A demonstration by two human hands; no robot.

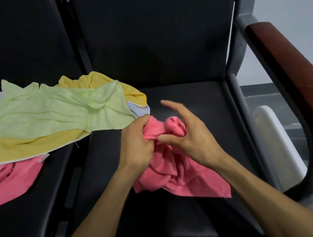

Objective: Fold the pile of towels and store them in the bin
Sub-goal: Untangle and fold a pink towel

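A crumpled pink towel [174, 175] hangs over the black seat [201, 106] in front of me. My left hand [137, 142] is shut on its bunched top edge. My right hand [187, 133] pinches the same towel with thumb and lower fingers, its index finger stretched out. To the left lies the pile: a light green towel [46, 112] on top, a yellow towel [20, 148] under it, another pink towel [6, 182] at the bottom, and a pale blue edge [139, 110] peeking out. No bin is clearly in view.
A wooden armrest [301, 88] on a grey metal frame borders the seat on the right. A white object [277, 143] stands beyond it, low on the floor. The black chair backs [145, 26] rise behind the seats.
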